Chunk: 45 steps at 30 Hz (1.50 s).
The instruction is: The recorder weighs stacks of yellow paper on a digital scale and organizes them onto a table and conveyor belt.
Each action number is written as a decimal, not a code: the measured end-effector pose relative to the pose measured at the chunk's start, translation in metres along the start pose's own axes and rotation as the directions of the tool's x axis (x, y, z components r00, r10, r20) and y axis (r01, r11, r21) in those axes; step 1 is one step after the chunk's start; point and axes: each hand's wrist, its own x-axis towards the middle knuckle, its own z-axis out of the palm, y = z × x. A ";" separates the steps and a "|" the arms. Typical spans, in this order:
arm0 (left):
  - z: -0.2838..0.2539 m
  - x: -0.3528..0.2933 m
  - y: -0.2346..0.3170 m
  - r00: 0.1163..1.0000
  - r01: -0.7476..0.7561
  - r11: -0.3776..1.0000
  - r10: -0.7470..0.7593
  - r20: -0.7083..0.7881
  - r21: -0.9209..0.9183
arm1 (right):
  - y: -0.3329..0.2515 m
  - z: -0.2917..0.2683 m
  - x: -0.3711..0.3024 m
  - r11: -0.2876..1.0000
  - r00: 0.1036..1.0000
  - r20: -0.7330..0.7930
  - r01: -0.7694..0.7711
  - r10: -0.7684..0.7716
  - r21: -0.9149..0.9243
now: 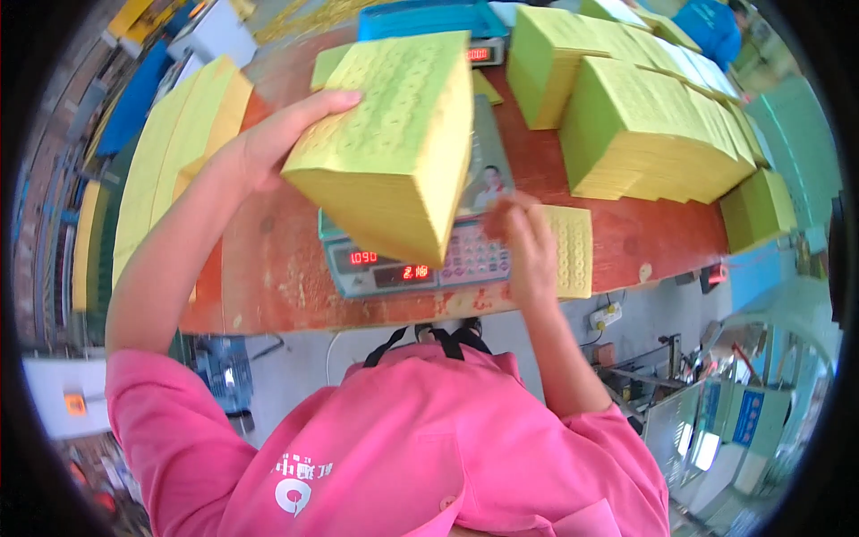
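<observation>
My left hand (273,143) grips a thick stack of yellow paper (385,166) by its left side, thumb on the patterned top sheet and the other fingers hidden. The stack is tilted and hides much of a digital scale (358,277) with red lit figures and a keypad. Whether it touches the scale's pan I cannot tell. To the right of the stack, my right hand (528,237) hovers by the keypad, its fingers smeared by motion. Close beside that hand, a smaller pile of yellow paper (575,251) lies on the red table (268,259).
Tall yellow paper stacks (662,134) crowd the table's right side, and more paper stacks (179,143) stand at the left. A blue tray (429,20) sits at the back near a second lit display (480,54). At the far right is a person in blue (711,31).
</observation>
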 end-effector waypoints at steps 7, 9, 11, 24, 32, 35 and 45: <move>-0.045 -0.001 -0.039 0.988 -0.133 0.986 0.124 -0.090 -0.098 | 0.037 0.036 -0.021 0.561 0.773 0.410 -0.634 0.484 0.533; -0.016 -0.014 -0.040 0.985 -0.142 0.989 0.138 -0.100 -0.032 | 0.038 0.025 -0.027 0.635 0.838 0.366 -0.546 0.406 0.547; 0.010 -0.023 -0.053 0.974 -0.172 0.985 0.166 -0.156 -0.023 | 0.030 -0.003 -0.034 0.697 0.846 0.349 -0.532 0.404 0.481; 0.393 0.136 -0.064 0.949 0.090 0.969 -0.012 0.316 -0.232 | -0.012 -0.367 -0.050 0.926 0.858 -0.385 -0.231 0.339 0.299; 0.619 0.288 -0.035 0.921 0.076 0.997 -0.071 0.383 0.002 | -0.030 -0.557 -0.013 0.989 0.658 -0.741 -0.038 0.134 0.145; 0.674 0.312 -0.019 0.944 0.024 0.999 -0.038 0.328 0.046 | -0.021 -0.568 -0.014 0.949 0.625 -0.739 0.012 -0.253 -0.315; 0.687 0.317 -0.008 0.920 -0.019 0.992 0.066 0.386 -0.125 | -0.038 -0.548 -0.009 0.951 0.768 -0.632 -0.109 -0.105 -0.290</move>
